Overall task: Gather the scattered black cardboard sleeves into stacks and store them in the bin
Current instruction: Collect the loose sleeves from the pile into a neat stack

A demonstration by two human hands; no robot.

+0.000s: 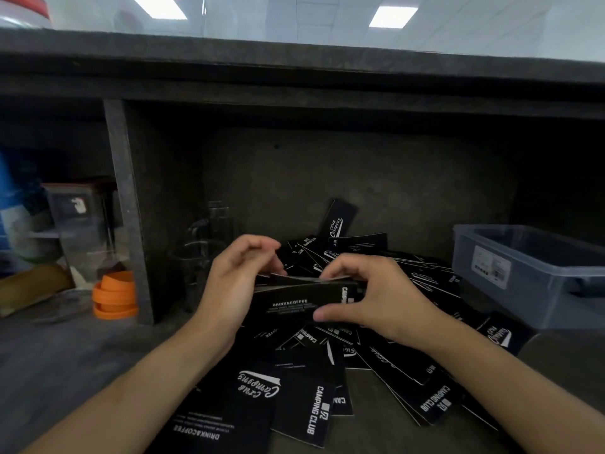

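Flat black sleeves [304,407] printed in white with CAMPING CLUB and DRINK&COFFEE lie fanned loose on the desk [65,348], above them the left hand [235,276] and right hand [370,293] clasp a small stack [294,296] by its ends, and the translucent bin [523,276] stands far right.

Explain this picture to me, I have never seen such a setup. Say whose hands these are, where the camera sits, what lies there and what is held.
No machine here: a person works bare-handed, and one camera worn on the head looks forward and down. The left hand and right hand hold a small stack of black cardboard sleeves between them. More loose sleeves lie scattered on the dark shelf beneath. A translucent bin stands at the right; orange rings sit at the left.
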